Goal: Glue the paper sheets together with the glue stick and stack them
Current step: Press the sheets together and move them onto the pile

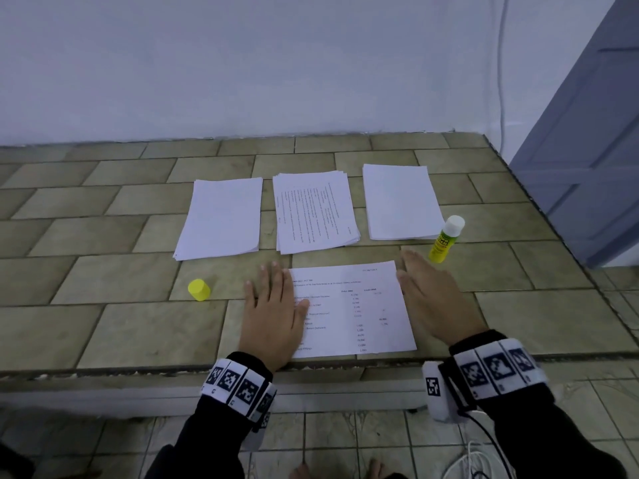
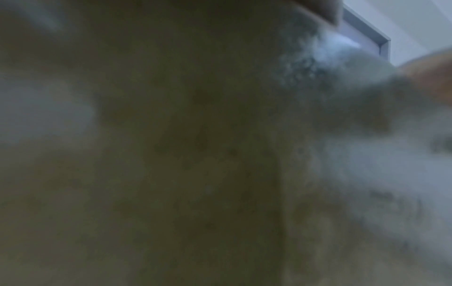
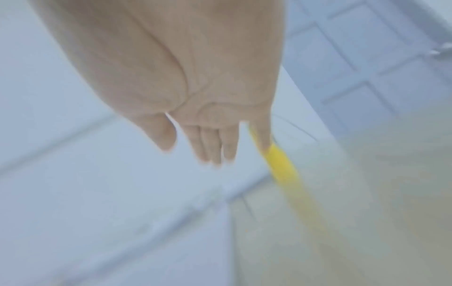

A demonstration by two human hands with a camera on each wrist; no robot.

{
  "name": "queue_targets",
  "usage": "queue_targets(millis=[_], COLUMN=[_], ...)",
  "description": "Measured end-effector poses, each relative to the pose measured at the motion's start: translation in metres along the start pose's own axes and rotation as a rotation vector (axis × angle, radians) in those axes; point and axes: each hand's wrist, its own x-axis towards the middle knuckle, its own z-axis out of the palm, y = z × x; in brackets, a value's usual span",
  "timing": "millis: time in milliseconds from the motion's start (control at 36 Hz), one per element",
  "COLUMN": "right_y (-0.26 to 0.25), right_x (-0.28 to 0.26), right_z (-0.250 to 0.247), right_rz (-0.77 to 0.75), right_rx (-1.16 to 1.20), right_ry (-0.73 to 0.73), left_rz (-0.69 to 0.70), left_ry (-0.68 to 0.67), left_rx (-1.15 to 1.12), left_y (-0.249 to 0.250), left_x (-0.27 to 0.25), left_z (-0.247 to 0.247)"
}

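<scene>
Bare skin, flat and straight-fingered: the left hand (image 1: 273, 312) lies palm down across the left edge of the printed sheet (image 1: 352, 309) in the lower middle of the head view, its fingers pressed on the paper and holding nothing. Its own wrist camera gives only a dark, blurred brown surface, so nothing more can be read there. The right hand (image 1: 432, 292) lies equally flat at the sheet's right edge, fingers straight and close together, nothing in it; the right wrist view (image 3: 195, 96) shows the open palm with fingers extended, blurred.

Just past the right fingertips, to the upper right of the sheet, stands the glue stick (image 1: 446, 238), yellow body upright, uncapped white top, apart from the hand. In the right wrist view it is a yellow smear (image 3: 281, 166) beside the little finger. Its yellow cap (image 1: 198, 289) sits on the tiles to the left of the left hand, well apart from the stick.

Above the sheet, across the middle of the frame, lie three paper piles in a row: a blank left stack (image 1: 221, 217), a printed middle stack (image 1: 314, 210) and a blank right stack (image 1: 401, 202), the last just beside the glue stick. Everything rests on a tiled ledge (image 1: 103, 271) against a white wall (image 1: 242, 63); a grey-blue door (image 1: 587, 150) fills the right edge.
</scene>
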Motion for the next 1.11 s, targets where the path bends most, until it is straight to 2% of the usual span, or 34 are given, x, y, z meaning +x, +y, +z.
queue_targets(millis=[56, 139, 250, 306, 417, 528, 722, 805, 889, 1000, 1111], right_y=[-0.007, -0.017, -0.021, -0.02, -0.017, -0.014, -0.025, -0.029, -0.034, -0.035, -0.037], right_x=[0.001, 0.012, 0.034, 0.042, 0.051, 0.06, 0.07, 0.08, 0.094, 0.117, 0.136], right_z=[-0.009, -0.012, 0.0, 0.007, 0.011, 0.009, -0.024, -0.045, -0.063, -0.069, -0.05], right_rz=[-0.064, -0.143, -0.153, -0.145, -0.193, -0.223, -0.157, -0.177, -0.135, 0.005, 0.164], right_rx=[0.006, -0.081, -0.294, -0.432, -0.644, -0.726, -0.434, -0.33, -0.225, 0.013, 0.199], right_ry=[0.01, -0.087, -0.241, -0.272, -0.212, -0.185, -0.246, -0.169, -0.038, 0.168, 0.207], left_rz=[-0.003, -0.014, -0.024, -0.033, -0.037, -0.017, 0.005, 0.028, 0.026, 0.027, 0.025], left_ry=[-0.02, -0.049, -0.053, -0.069, -0.082, -0.074, -0.006, 0.044, 0.065, 0.07, 0.05], left_rx=[0.001, 0.004, -0.015, -0.011, -0.001, -0.022, -0.156, -0.218, -0.238, -0.208, -0.18], left_y=[0.0, 0.0, 0.001, 0.002, 0.003, 0.002, 0.001, -0.001, -0.002, -0.001, -0.001], left_x=[0.0, -0.001, -0.002, -0.001, -0.001, -0.001, -0.005, -0.004, -0.005, -0.004, -0.003], left_z=[-0.001, -0.002, -0.003, -0.005, -0.006, -0.006, -0.008, -0.008, -0.008, -0.006, -0.006])
